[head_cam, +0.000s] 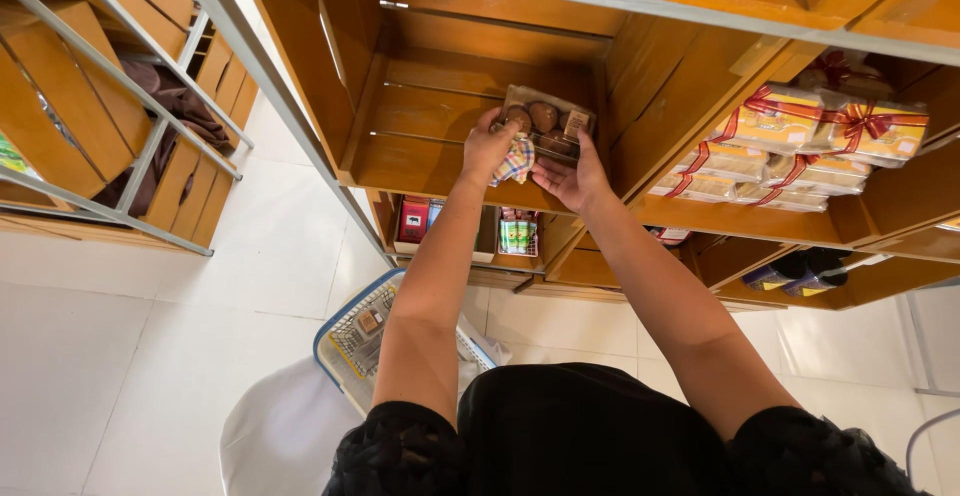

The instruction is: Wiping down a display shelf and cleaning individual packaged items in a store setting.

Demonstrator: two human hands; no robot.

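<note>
A wooden crate shelf (440,146) carries a clear plastic box of brown pastries (548,121) near its right wall. The left hand (490,146) presses a checked cloth (516,160) against the box front while the right hand (566,178) holds its lower edge, fingers spread. Hard wiping could likely tip the light box off the shelf toward the wire basket (365,341) below.
</note>
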